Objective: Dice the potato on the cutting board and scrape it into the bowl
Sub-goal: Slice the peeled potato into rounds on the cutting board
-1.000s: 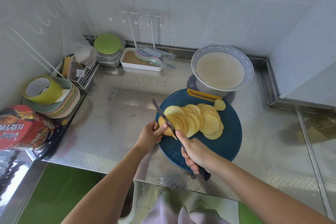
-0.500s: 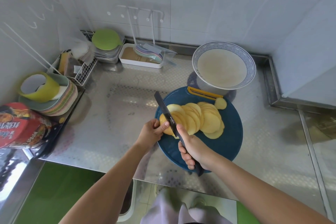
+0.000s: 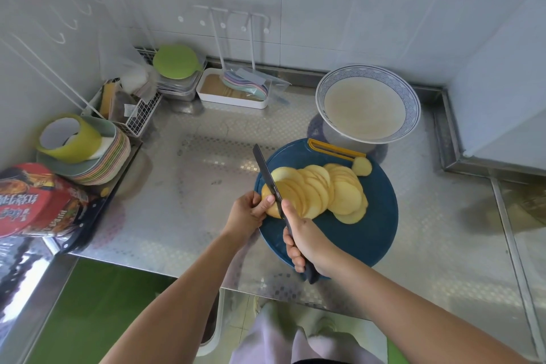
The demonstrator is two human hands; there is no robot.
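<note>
Hands first: our right hand (image 3: 307,241) is wrapped round the knife (image 3: 267,174) handle, and our left hand (image 3: 246,214) pinches the last lump of potato (image 3: 325,192) at 9 o'clock on the blue cutting board (image 3: 369,233). Most of it lies in round slices. We think none are cubes yet, and none are in the bowl (image 3: 366,109) at 12 o'clock. Since a moment ago hardly anything moved — same lump, same slices.

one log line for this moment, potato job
stage: slicing, not diced | left hand: holds potato | right hand: grips knife, blade on potato | slices: fanned on cutting board | bowl: behind cutting board
</note>
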